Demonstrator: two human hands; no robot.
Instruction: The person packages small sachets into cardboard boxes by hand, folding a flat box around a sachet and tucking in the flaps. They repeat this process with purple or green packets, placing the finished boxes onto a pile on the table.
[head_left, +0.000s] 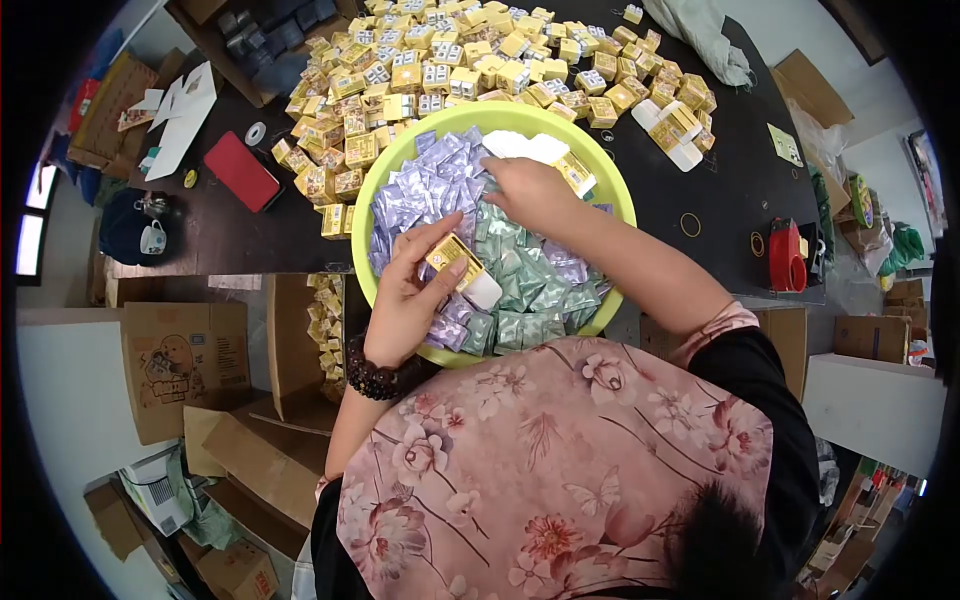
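Observation:
My left hand (403, 300) holds a small yellow box (453, 258) over the near left part of a lime-green basin (626, 190). The box is tilted, with a white flap sticking out at its lower end. My right hand (530, 188) reaches into the basin with its fingers bent together at the sachets; whatever lies between the fingertips is hidden. Purple sachets (425, 190) fill mostly the left side of the basin, and green sachets (525, 275) the middle and near right. Behind my right hand, an opened yellow-and-white box (574, 174) rests on the sachets.
Small yellow boxes (400, 75) are heaped across the back of the black table (665, 235). One unfolded box (668, 135) lies at their right. A red tape dispenser (787, 256) stands at the right edge, a red case (242, 171) at left. Cardboard cartons (185, 365) stand below.

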